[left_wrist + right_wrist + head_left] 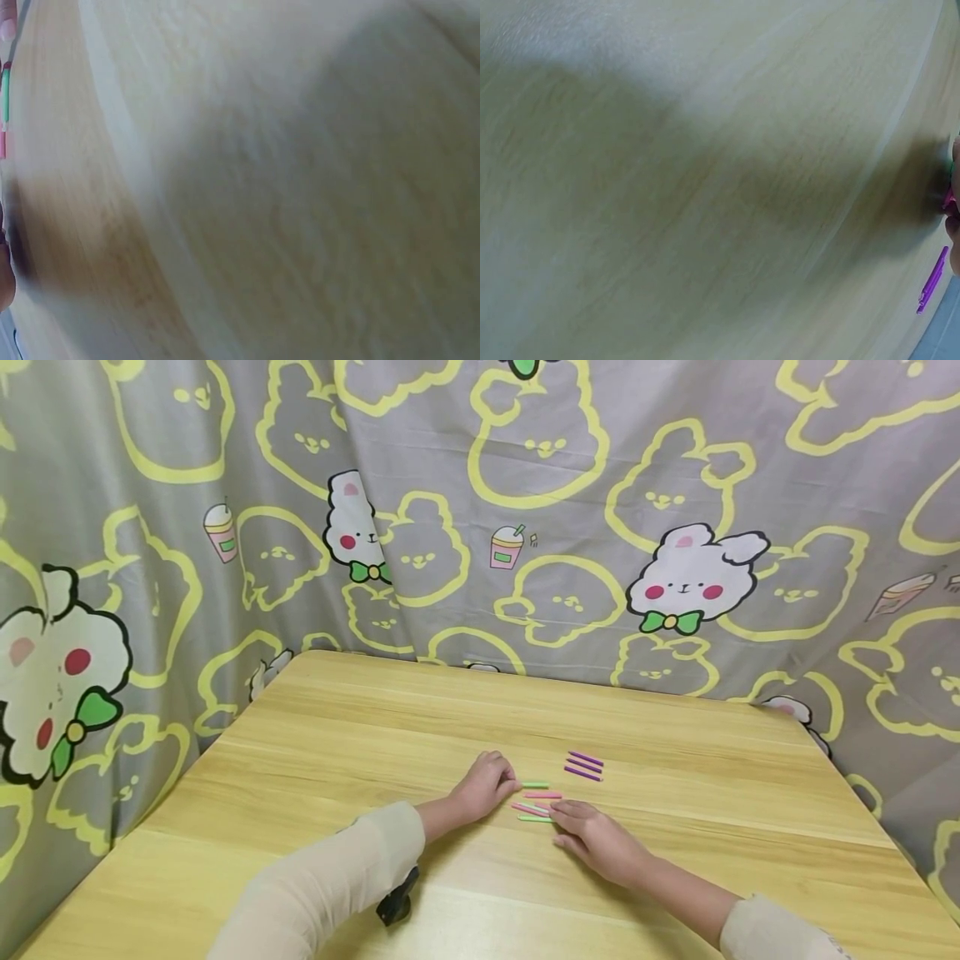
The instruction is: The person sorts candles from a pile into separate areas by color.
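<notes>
Short thin sticks in pink and green lie on the wooden table, between the two hands in the head view. My left hand (483, 787), fingers bent, pinches the left end of a green stick (536, 785) at the far side of this group. Just nearer lies a pink stick (543, 795). My right hand (603, 845) rests with its fingers stretched over the right ends of a small pile of pink and pale green sticks (529, 810), thumb held apart. A green stick (532, 818) lies at the pile's near side. The fingers hide the right ends.
Three purple sticks (584, 766) lie side by side beyond the right hand. A black object (397, 900) shows by the left sleeve. The wooden table (360, 718) ends at a patterned grey curtain (442, 460) behind and at the sides.
</notes>
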`<control>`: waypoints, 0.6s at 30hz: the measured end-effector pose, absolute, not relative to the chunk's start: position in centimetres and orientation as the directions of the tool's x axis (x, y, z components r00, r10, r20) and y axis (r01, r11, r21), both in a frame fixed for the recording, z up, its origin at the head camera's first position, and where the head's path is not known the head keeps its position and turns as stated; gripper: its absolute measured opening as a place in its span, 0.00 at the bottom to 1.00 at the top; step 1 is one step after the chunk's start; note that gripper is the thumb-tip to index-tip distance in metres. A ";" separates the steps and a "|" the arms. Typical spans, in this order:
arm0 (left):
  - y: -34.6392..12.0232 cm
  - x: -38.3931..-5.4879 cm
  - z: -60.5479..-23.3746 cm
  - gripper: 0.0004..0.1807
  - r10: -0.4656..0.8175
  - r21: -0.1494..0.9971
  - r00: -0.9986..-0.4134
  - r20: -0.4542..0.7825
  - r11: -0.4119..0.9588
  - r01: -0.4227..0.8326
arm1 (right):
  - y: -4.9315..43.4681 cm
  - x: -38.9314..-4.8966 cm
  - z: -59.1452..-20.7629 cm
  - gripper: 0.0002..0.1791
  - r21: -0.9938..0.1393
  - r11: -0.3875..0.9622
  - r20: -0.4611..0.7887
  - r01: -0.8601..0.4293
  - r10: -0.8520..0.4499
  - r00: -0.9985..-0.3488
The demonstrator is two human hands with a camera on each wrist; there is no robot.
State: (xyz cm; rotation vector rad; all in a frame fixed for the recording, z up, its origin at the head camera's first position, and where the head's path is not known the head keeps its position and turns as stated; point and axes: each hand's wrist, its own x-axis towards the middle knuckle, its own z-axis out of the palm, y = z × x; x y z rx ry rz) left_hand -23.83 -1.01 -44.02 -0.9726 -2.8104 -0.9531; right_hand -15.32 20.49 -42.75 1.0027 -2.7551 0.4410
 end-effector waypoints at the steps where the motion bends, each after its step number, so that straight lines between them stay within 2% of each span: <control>1: -1.0 -23.9 -44.0 0.10 0.553 0.544 -0.806 0.209 0.619 0.566 | 20.5 -15.3 -42.8 0.20 -0.214 0.730 0.265 -0.649 -0.596 -0.758; 18: -1.9 -25.0 -43.3 0.08 0.464 0.577 -0.840 0.280 0.618 0.534 | 20.4 -15.1 -42.7 0.20 -0.224 0.723 0.268 -0.653 -0.599 -0.755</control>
